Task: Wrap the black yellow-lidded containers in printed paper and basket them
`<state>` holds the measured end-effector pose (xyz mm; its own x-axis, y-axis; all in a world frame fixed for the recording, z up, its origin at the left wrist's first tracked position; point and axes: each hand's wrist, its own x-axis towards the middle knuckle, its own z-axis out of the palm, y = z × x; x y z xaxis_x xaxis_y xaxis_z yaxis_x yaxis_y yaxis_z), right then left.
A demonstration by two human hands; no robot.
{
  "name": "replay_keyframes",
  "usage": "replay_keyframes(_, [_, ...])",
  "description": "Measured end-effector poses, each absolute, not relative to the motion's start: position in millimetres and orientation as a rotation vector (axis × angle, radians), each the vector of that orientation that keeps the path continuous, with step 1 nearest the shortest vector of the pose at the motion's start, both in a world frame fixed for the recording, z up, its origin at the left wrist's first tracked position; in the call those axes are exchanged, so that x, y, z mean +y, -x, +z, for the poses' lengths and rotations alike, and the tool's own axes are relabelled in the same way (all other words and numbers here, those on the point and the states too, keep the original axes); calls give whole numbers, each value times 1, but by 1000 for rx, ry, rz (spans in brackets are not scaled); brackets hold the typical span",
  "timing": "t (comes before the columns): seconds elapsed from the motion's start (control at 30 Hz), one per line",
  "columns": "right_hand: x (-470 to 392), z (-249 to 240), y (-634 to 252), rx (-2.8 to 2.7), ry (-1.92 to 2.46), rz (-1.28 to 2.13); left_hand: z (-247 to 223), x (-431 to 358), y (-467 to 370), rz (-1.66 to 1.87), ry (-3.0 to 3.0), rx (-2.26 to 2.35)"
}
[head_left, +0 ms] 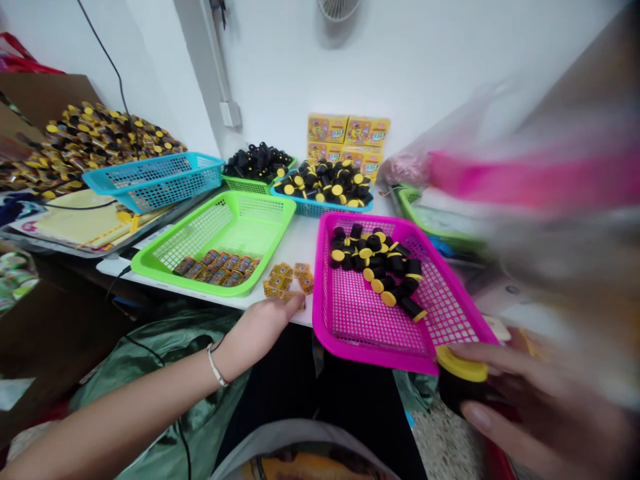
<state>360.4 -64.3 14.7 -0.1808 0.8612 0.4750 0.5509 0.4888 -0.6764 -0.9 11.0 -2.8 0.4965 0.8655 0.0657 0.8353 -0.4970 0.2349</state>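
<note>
At the table's front edge my left hand has its fingers closed on a small yellow printed piece, beside several similar yellow printed pieces. What these are made of is too small to tell. On the right, slightly blurred, my right hand grips a small black canister with a yellow lid, thumb below and fingers at the lid. It hangs just past the near right corner of the pink basket. Inside that basket lie many black canisters with yellow lids. Left of my left hand, a green basket contains rows of canisters with printed wraps.
Behind stand a blue basket heaped with canisters and a green basket of black pieces. Another blue basket rests at left before a large pile of wrapped canisters. Yellow printed boxes lean on the wall. Blurred plastic bagging fills the right.
</note>
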Motion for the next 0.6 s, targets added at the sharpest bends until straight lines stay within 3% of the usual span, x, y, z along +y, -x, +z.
replay_keyframes(0.3, [-66, 25, -352, -1981, 1170, 418, -16, 10, 14, 668, -2341, 1492])
replay_keyframes(0.6, [-49, 35, -283, -1711, 905, 675, 4, -45, -8, 1398, -1915, 1388])
